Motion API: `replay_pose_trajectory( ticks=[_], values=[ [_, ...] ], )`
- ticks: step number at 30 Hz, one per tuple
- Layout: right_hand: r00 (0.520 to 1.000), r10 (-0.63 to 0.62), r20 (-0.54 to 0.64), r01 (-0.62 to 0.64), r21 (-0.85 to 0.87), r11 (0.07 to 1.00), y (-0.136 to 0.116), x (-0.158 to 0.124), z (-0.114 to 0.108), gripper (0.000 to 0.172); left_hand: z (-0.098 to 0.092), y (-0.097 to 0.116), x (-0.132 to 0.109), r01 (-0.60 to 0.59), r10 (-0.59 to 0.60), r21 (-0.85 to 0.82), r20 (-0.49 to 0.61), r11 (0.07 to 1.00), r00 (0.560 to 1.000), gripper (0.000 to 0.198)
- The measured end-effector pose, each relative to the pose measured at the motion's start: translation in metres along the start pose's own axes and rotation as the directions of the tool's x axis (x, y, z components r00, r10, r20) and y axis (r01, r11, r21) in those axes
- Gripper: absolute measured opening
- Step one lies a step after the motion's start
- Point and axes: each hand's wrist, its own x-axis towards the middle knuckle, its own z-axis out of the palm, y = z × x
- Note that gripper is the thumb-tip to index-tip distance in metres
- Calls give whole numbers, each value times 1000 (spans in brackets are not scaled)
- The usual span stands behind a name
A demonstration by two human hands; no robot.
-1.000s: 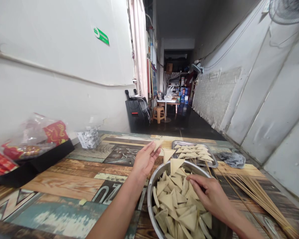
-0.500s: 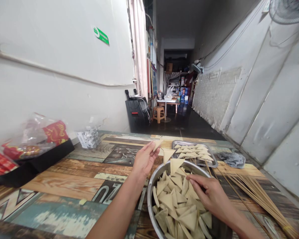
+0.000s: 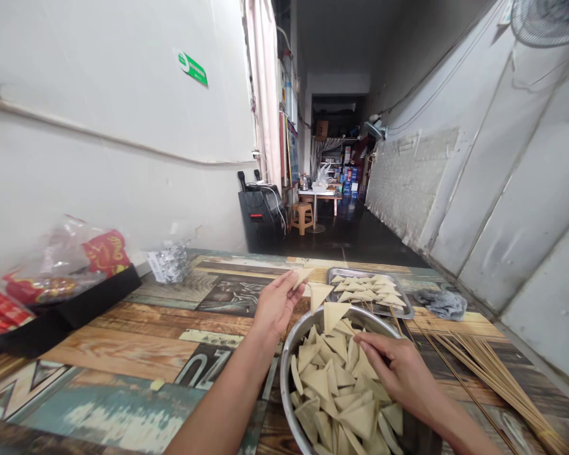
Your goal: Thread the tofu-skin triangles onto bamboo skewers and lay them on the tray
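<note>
A steel bowl (image 3: 294, 338) full of beige tofu triangles (image 3: 334, 392) sits at the table's near edge. My left hand (image 3: 275, 304) hovers just beyond the bowl's far rim, fingers closed on a stack of tofu triangles (image 3: 313, 287) that sticks out to the right. My right hand (image 3: 398, 370) reaches into the bowl from the right, its fingers curled on the pile and pinching at a triangle there.
A steel tray (image 3: 403, 309) with finished tofu pieces lies behind the bowl. Bamboo skewers (image 3: 478, 366) fan out on the right, beside a grey rag (image 3: 440, 302). A black tray with red packets (image 3: 52, 297) and a foil bundle (image 3: 169, 263) sit at the left. A corridor runs ahead.
Almost nothing: my left hand has shifted very slightly with its tofu stack; my right hand stays on the pile in the bowl.
</note>
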Motion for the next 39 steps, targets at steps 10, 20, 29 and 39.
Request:
replay_pose_trajectory(
  ticks=[10,20,29,39],
  values=[
    [1000,8,-4,-8,-7,1000,3,-1,1,26,7,-3,-8,17,-17,51,3,999,1000,13],
    [1000,-7,-25,7,-2,1000,4,-3,4,26,2,-3,-3,84,-84,19,27,996,996,6],
    [999,-33,-14,33,-12,999,3,-3,4,26,0,-6,-3,137,-137,5,-17,991,990,9],
    [1000,-20,-4,20,-26,999,4,-3,6,25,3,-10,-7,133,-133,13,-33,991,991,4]
  ],
)
